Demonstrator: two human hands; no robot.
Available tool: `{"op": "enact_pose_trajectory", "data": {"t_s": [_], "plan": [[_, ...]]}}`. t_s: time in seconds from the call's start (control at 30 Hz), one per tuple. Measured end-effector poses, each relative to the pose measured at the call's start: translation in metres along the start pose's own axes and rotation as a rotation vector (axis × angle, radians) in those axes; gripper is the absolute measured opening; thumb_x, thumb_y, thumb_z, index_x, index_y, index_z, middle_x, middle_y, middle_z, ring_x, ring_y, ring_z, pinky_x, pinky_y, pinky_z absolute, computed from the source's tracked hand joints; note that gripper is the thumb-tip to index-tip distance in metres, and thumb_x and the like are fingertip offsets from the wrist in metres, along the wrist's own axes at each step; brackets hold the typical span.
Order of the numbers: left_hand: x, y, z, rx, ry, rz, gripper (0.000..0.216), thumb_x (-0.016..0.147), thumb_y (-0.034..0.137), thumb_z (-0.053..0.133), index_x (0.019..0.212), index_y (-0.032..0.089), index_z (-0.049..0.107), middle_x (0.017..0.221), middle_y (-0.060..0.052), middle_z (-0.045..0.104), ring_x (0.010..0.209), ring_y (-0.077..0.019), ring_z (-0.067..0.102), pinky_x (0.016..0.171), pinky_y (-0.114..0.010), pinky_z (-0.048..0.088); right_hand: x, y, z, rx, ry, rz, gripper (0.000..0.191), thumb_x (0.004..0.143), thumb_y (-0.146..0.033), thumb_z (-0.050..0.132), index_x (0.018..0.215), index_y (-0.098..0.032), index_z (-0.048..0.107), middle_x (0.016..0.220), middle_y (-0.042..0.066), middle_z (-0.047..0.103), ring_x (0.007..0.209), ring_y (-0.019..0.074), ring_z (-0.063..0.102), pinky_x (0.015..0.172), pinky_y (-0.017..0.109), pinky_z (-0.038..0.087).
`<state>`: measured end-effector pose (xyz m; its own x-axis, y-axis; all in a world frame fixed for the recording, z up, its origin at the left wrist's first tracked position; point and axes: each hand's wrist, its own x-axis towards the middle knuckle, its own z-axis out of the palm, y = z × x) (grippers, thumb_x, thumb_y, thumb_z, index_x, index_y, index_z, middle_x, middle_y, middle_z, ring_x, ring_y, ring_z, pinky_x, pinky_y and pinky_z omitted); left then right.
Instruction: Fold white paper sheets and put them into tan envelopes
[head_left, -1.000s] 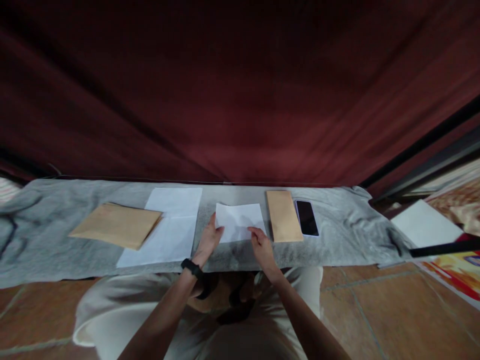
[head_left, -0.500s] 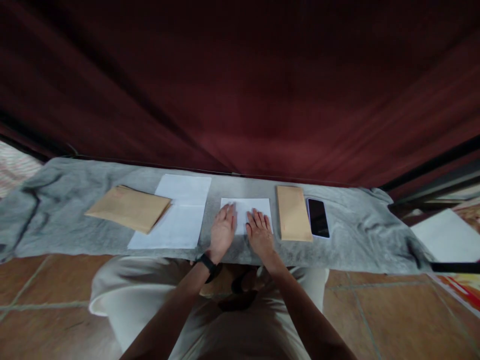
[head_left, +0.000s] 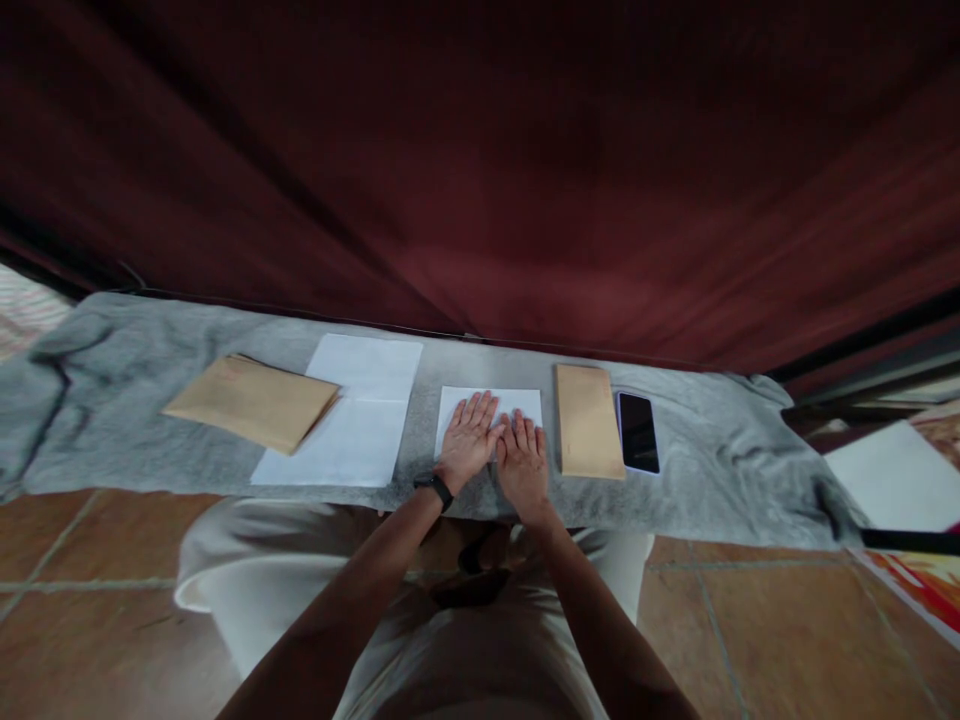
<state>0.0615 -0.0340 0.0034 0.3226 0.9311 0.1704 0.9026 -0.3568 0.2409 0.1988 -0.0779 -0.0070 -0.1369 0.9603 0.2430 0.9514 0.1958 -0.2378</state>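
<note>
A folded white sheet of paper (head_left: 491, 397) lies on the grey cloth in front of me. My left hand (head_left: 469, 437) rests flat on its left and middle part, fingers stretched out; a dark band circles that wrist. Beside it, my right hand (head_left: 523, 460) is also laid flat on the paper's right part. The thumbs nearly meet, and together the hands hide much of the sheet. Just to the right lies a brown envelope (head_left: 589, 422).
Larger white sheets (head_left: 367, 410) lie to the left, partly under a pile of brown envelopes (head_left: 255, 402). A phone (head_left: 638, 433) sits right of the single envelope. The grey cloth (head_left: 720, 450) covers the narrow table; a dark red curtain (head_left: 480, 200) hangs behind.
My left hand has slid right, from the paper's left edge toward its middle, close to my right hand. My right hand stays on the paper.
</note>
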Motion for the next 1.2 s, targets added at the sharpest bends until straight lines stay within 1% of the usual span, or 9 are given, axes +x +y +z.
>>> {"op": "enact_pose_trajectory", "data": {"t_s": [0.13,0.27,0.33,0.43,0.53,0.63,0.73,0.93,1.2], "plan": [[-0.007,-0.017,-0.005,0.024,0.014,-0.059,0.058,0.107,0.038,0.03,0.159,0.013,0.036,0.165,-0.01,0.034,0.157,-0.0252,0.022,0.129,-0.047,0.017,-0.001,0.002,0.0,0.011,0.009,0.008,0.05,0.108,-0.029,0.036,0.157,-0.018,0.041,0.164,0.014,0.036,0.152,0.0302,0.033,0.122,0.054,0.026],[-0.016,-0.028,-0.009,0.051,0.009,-0.121,0.059,0.107,0.038,0.027,0.16,0.012,0.035,0.166,-0.01,0.033,0.157,-0.0271,0.022,0.129,-0.048,0.016,0.006,0.001,0.002,0.022,0.011,0.037,0.05,0.109,-0.031,0.035,0.156,-0.017,0.043,0.164,0.015,0.037,0.15,0.0316,0.035,0.122,0.056,0.025],[-0.018,-0.03,-0.009,0.059,0.001,-0.129,0.06,0.107,0.039,0.027,0.159,0.011,0.035,0.166,-0.01,0.032,0.157,-0.0278,0.023,0.128,-0.048,0.016,0.018,-0.003,0.005,0.042,0.009,0.046,0.049,0.109,-0.032,0.034,0.154,-0.015,0.045,0.164,0.014,0.037,0.15,0.0304,0.035,0.123,0.055,0.025],[-0.018,-0.03,-0.009,0.059,-0.006,-0.13,0.06,0.107,0.039,0.026,0.159,0.011,0.034,0.166,-0.01,0.031,0.157,-0.0278,0.022,0.128,-0.048,0.015,0.04,-0.008,0.012,0.068,-0.025,-0.01,0.049,0.109,-0.032,0.033,0.154,-0.017,0.046,0.164,0.011,0.038,0.151,0.0268,0.035,0.124,0.049,0.024],[-0.018,-0.03,-0.009,0.05,-0.008,-0.13,0.06,0.107,0.039,0.026,0.16,0.011,0.034,0.166,-0.009,0.032,0.157,-0.0277,0.023,0.128,-0.048,0.016,0.055,-0.008,0.018,0.05,-0.053,-0.042,0.05,0.108,-0.034,0.034,0.154,-0.017,0.046,0.162,0.011,0.042,0.15,0.0279,0.036,0.124,0.05,0.024],[-0.017,-0.03,-0.009,0.044,-0.002,-0.134,0.06,0.106,0.039,0.027,0.16,0.013,0.035,0.166,-0.008,0.032,0.157,-0.0273,0.023,0.128,-0.048,0.016,0.059,0.0,0.022,0.019,-0.024,-0.026,0.051,0.108,-0.035,0.034,0.154,-0.016,0.045,0.162,0.012,0.041,0.149,0.0286,0.037,0.123,0.051,0.025],[-0.018,-0.03,-0.009,0.042,0.001,-0.137,0.059,0.106,0.04,0.029,0.159,0.015,0.036,0.166,-0.008,0.034,0.157,-0.0272,0.023,0.128,-0.048,0.015,0.055,0.011,0.023,-0.011,0.026,0.005,0.053,0.108,-0.036,0.034,0.155,-0.012,0.043,0.162,0.016,0.04,0.149,0.0288,0.038,0.123,0.051,0.027],[-0.018,-0.028,-0.011,0.026,0.018,-0.158,0.06,0.105,0.041,0.032,0.158,0.014,0.038,0.165,-0.011,0.034,0.157,-0.0275,0.023,0.128,-0.049,0.016,0.037,0.024,0.022,-0.043,0.108,0.035,0.062,0.108,-0.038,0.033,0.155,0.002,0.037,0.158,0.026,0.042,0.15,0.0315,0.037,0.121,0.05,0.03],[-0.028,-0.026,-0.007,-0.01,0.148,-0.325,0.067,0.103,0.043,0.037,0.158,0.005,0.034,0.164,-0.021,0.034,0.155,-0.0322,0.028,0.126,-0.054,0.02,0.004,0.018,0.011,-0.023,0.115,0.066,0.062,0.108,-0.035,0.031,0.159,-0.001,0.029,0.16,0.027,0.037,0.15,0.0336,0.036,0.119,0.054,0.033]]}}
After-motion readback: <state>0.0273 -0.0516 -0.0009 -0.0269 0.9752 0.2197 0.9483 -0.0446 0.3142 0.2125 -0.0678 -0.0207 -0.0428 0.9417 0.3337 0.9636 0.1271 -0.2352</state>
